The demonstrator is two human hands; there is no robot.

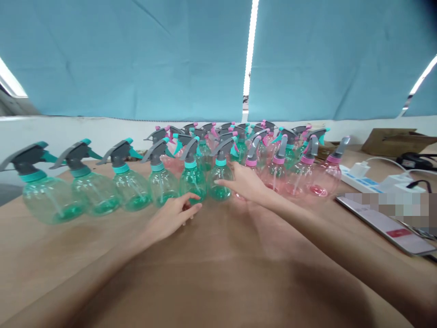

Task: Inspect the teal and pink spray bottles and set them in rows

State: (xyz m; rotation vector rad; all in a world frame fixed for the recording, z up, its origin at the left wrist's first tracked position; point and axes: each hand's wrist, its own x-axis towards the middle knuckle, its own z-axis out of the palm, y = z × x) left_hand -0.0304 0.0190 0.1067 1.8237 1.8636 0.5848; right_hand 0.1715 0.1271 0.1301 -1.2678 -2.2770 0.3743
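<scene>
A front row of spray bottles stands upright on the brown table point(218, 282), green ones to the left and pink ones to the right. My right hand point(249, 182) grips the rightmost green spray bottle point(220, 184) from its right side, thumb across the front and fingers partly hidden behind. Just left of it is another green spray bottle point(193, 180) with a grey trigger head and turquoise collar. In front of that one, my left hand point(175, 212) hovers low with loosely bent fingers apart, holding nothing. A pink spray bottle point(275, 175) stands to the right of my right hand.
Behind the front row, several more spray bottles point(241, 146) with pink or turquoise nozzles crowd together. At right lie a phone point(382, 223), a white power strip point(362, 182) with plugs and cables, and a brown paper bag point(392, 141). A blue curtain point(136, 59) hangs beyond.
</scene>
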